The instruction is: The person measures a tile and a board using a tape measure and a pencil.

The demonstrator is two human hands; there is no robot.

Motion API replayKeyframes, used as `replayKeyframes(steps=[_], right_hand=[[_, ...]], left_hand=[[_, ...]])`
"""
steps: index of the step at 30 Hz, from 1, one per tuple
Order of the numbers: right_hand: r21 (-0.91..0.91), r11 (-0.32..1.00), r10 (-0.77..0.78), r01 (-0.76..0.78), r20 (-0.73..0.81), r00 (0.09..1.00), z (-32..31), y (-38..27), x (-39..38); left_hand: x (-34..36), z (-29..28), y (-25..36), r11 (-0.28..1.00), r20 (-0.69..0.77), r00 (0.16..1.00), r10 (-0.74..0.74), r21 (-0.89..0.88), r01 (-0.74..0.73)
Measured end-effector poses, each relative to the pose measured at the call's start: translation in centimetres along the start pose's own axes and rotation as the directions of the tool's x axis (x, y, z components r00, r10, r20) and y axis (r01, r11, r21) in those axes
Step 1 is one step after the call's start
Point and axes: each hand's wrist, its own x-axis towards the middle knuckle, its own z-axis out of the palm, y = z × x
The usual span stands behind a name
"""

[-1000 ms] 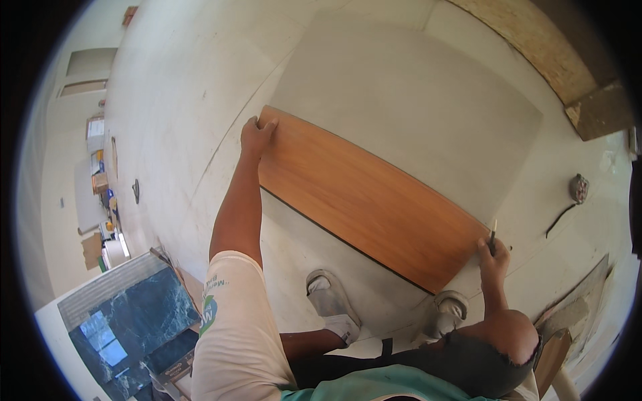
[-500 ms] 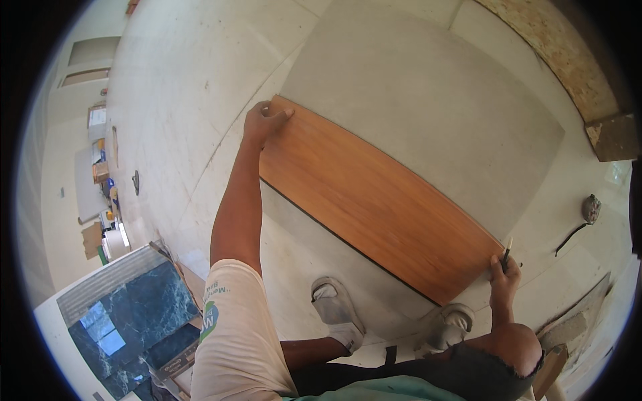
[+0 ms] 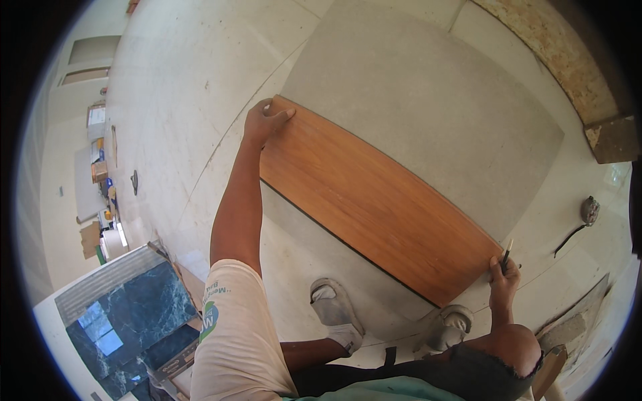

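Observation:
A long orange-brown wood board (image 3: pixel 374 200) with a dark near edge lies slantwise over a large grey tile (image 3: pixel 421 113). My left hand (image 3: pixel 266 121) is closed around the board's far-left corner, thumb on top and the other fingers partly hidden at the end. At the opposite end, my right hand (image 3: pixel 503 273) rests against the board's right corner. Pinched in that hand is a dark pencil-like marker (image 3: pixel 507 254), its pale tip pointing up. Part of the grey tile also shows on the near side of the board.
My shoes (image 3: pixel 336 306) are close to the board's near edge. Dark blue marbled tiles (image 3: pixel 134 314) stand at the lower left. To the right lies a small grey object with a dark strap (image 3: pixel 590 210). A speckled panel (image 3: pixel 555 53) borders the far right.

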Motion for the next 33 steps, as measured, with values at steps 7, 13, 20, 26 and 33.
replayKeyframes(steps=[7, 13, 20, 26, 33], right_hand=[[-0.014, 1.0, -0.011, 0.011, 0.022, 1.0, 0.3, -0.2, -0.3], [-0.099, 0.992, -0.082, 0.083, 0.014, 0.997, -1.9, 1.7, 0.0], [-0.11, 0.993, 0.031, -0.033, -0.017, 0.999, -0.5, -0.3, 0.3], [0.057, 0.995, 0.083, -0.083, -0.001, 0.997, -0.5, 0.6, 0.1], [0.074, 0.992, 0.101, -0.1, -0.009, 0.995, -0.2, 0.2, -0.2]], left_hand=[[0.3, -0.5, -0.8, 1.0, -0.001, 1.0, 0.014, -0.001, -0.014], [2.3, 0.8, -1.0, 0.972, -0.025, 0.999, 0.047, 0.233, -0.04], [-0.1, 0.6, -0.8, 0.921, -0.069, 0.98, 0.188, 0.357, -0.152], [-2.7, 1.3, 2.1, 0.911, 0.076, 0.991, 0.108, 0.392, -0.129], [-3.9, 1.4, 3.6, 0.887, 0.169, 0.981, 0.091, 0.435, -0.157]])
